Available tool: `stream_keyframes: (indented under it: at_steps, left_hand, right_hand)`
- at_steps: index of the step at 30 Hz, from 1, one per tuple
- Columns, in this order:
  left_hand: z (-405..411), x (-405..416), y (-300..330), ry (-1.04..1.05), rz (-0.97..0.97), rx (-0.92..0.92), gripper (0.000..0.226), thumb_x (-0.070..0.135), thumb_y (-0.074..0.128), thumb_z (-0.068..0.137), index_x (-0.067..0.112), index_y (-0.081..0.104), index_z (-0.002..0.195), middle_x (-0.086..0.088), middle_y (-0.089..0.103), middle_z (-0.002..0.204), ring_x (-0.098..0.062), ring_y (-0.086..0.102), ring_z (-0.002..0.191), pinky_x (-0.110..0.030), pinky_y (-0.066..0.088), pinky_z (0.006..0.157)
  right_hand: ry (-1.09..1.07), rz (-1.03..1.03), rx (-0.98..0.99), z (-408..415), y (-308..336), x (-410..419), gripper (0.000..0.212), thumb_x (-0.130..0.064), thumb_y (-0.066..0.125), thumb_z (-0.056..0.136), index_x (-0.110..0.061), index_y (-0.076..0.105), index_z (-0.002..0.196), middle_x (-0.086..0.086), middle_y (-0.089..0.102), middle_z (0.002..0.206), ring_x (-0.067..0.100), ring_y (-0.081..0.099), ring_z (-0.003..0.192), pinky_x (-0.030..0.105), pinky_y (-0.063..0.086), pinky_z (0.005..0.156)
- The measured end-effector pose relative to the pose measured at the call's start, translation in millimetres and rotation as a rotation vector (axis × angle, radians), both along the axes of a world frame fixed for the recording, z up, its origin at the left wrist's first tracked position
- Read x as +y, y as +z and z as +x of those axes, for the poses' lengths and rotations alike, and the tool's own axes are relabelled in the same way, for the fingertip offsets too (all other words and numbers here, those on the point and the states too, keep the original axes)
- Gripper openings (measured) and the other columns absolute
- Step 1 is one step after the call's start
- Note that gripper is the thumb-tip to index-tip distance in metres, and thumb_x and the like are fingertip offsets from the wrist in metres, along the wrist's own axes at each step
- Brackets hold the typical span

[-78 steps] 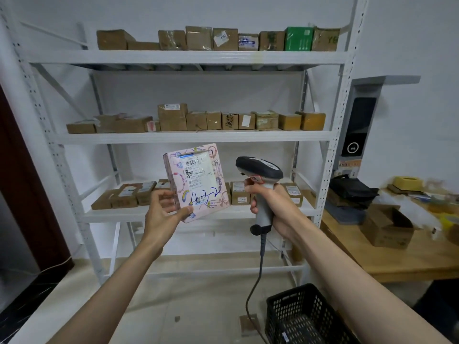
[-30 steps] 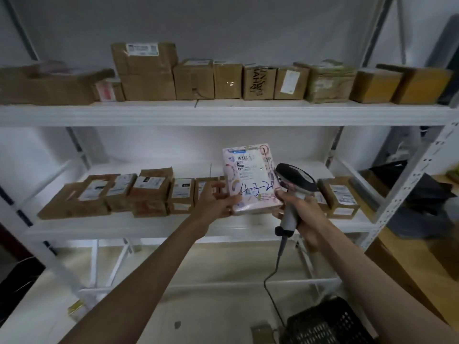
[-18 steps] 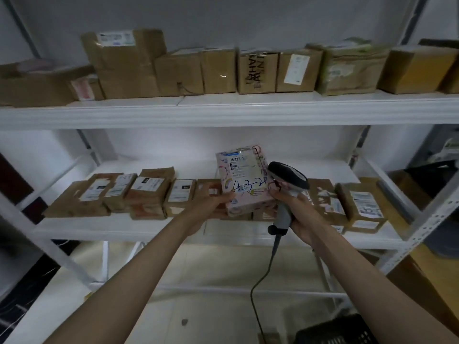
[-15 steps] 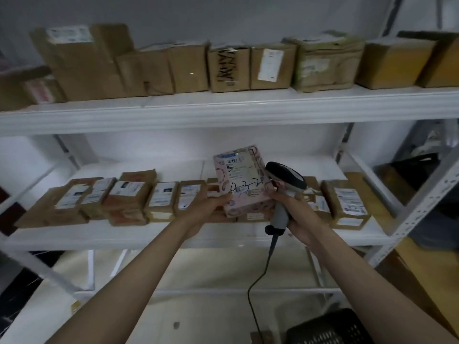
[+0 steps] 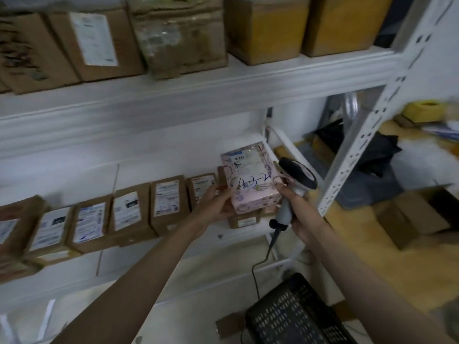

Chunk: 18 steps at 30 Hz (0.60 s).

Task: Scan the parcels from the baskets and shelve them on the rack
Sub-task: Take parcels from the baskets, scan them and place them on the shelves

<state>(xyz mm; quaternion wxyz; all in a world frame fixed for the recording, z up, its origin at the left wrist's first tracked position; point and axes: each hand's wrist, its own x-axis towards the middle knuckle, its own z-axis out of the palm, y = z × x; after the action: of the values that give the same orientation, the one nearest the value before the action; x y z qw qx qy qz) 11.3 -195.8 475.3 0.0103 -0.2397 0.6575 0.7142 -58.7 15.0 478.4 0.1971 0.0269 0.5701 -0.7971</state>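
Head view — change: against the earlier pictures, the pink parcel (image 5: 249,177) has gone from held up in open air in front of the rack to low over the third shelf (image 5: 248,234), above the brown parcels at the right end of the row.
Head view — meaning: judged from this, scanning of this parcel is likely over and the shelving step is under way; it is not yet set down.
Pink parcel: tilted, label and handwritten mark facing up; it overlaps a small brown box (image 5: 244,220) beneath it, and whether they touch I cannot tell.
Left hand (image 5: 216,207): fingers and thumb curled round the parcel's left edge, gripping it.
Right hand (image 5: 295,207): wrapped round the handle of the scanner (image 5: 296,177), its fingertips also against the parcel's right edge.
Scanner: just right of the pink parcel, cable hanging down toward the floor.
Third shelf, left of the pink parcel: a row of brown labelled parcels (image 5: 166,202), labels up, side by side.
Shelf above (image 5: 198,95): larger brown boxes (image 5: 178,36) in a row.
Basket (image 5: 295,314): black, on the floor below and right of the pink parcel; its contents cannot be made out.
Table (image 5: 372,256): right of the rack post (image 5: 367,130), holding a cardboard box and dark items.
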Motion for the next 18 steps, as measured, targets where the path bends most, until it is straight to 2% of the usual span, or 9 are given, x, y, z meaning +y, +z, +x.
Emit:
stream_keyframes:
  at_steps: [2,4,6,8,9,12,14,16,18]
  left_hand:
    - [-22,15,-5,-0.065,-0.098,-0.011,0.016,0.033,0.056,0.103,0.024,0.059,0.116,0.001,0.076,0.096,-0.013,0.073,0.082,-0.033,0.060,0.085]
    - [-37,23,-7,-0.138,-0.221,0.001,0.016,0.024,0.049,0.106,0.022,0.060,0.116,-0.004,0.071,0.108,-0.011,0.069,0.086,-0.029,0.057,0.087]
    - [-58,31,-12,-0.257,-0.416,0.036,0.022,0.015,0.050,0.104,0.015,0.062,0.123,-0.004,0.069,0.119,-0.011,0.067,0.097,-0.021,0.055,0.086]
    - [-76,39,-18,-0.379,-0.594,0.081,0.029,0.006,0.053,0.100,0.008,0.062,0.127,-0.006,0.067,0.126,-0.016,0.064,0.113,-0.026,0.051,0.097]
    - [-84,43,-20,-0.429,-0.642,0.107,0.032,0.003,0.056,0.098,0.007,0.062,0.129,-0.007,0.067,0.128,-0.018,0.062,0.118,-0.029,0.049,0.101]
    - [-106,56,-29,-0.557,-0.742,0.204,0.042,0.009,0.070,0.091,0.010,0.062,0.133,-0.006,0.059,0.139,-0.015,0.055,0.124,-0.016,0.038,0.093]
    - [-124,64,-35,-0.646,-0.803,0.244,0.053,0.014,0.075,0.088,0.011,0.058,0.138,-0.007,0.050,0.147,-0.015,0.047,0.130,-0.009,0.031,0.091]
    - [-140,69,-43,-0.748,-0.878,0.196,0.065,0.019,0.075,0.087,0.016,0.049,0.147,-0.007,0.038,0.156,-0.019,0.033,0.142,-0.015,0.027,0.101]
    - [-154,72,-51,-0.852,-1.012,0.086,0.082,0.025,0.076,0.085,0.021,0.034,0.156,-0.007,0.020,0.165,-0.027,0.013,0.152,-0.037,0.014,0.122]
  right_hand:
    - [-0.092,0.025,0.018,-10,-4,17,0.019,-0.012,0.072,0.092,-0.011,0.071,0.111,0.005,0.078,0.099,0.022,0.072,0.088,0.042,0.059,0.082]
    - [-0.137,0.047,0.036,-14,-5,27,0.012,-0.009,0.071,0.093,-0.014,0.071,0.104,0.000,0.078,0.090,0.018,0.072,0.081,0.040,0.059,0.078]
    - [-0.201,0.084,0.043,-21,-7,39,0.010,-0.008,0.070,0.093,-0.009,0.073,0.103,0.006,0.078,0.092,0.027,0.068,0.083,0.045,0.055,0.081]
    - [-0.264,0.128,0.070,-26,-11,49,0.015,-0.007,0.071,0.093,-0.001,0.071,0.107,0.013,0.074,0.092,0.030,0.063,0.084,0.047,0.054,0.082]
    - [-0.294,0.148,0.081,-27,-12,53,0.015,-0.008,0.071,0.093,-0.003,0.071,0.107,0.012,0.073,0.093,0.030,0.064,0.086,0.046,0.054,0.083]
    - [-0.372,0.215,0.150,-29,-16,63,0.019,-0.009,0.073,0.092,-0.024,0.074,0.104,-0.002,0.078,0.095,0.018,0.073,0.087,0.036,0.058,0.078]
    - [-0.413,0.276,0.215,-27,-14,68,0.038,-0.008,0.072,0.091,-0.046,0.075,0.095,-0.013,0.078,0.096,0.008,0.073,0.091,0.031,0.057,0.077]
    - [-0.443,0.306,0.257,-27,-14,71,0.051,-0.008,0.072,0.090,-0.059,0.072,0.093,-0.021,0.076,0.102,0.004,0.071,0.101,0.032,0.057,0.086]
    - [-0.463,0.313,0.287,-27,-16,72,0.050,-0.009,0.072,0.089,-0.058,0.071,0.098,-0.019,0.075,0.109,0.007,0.069,0.108,0.035,0.055,0.092]
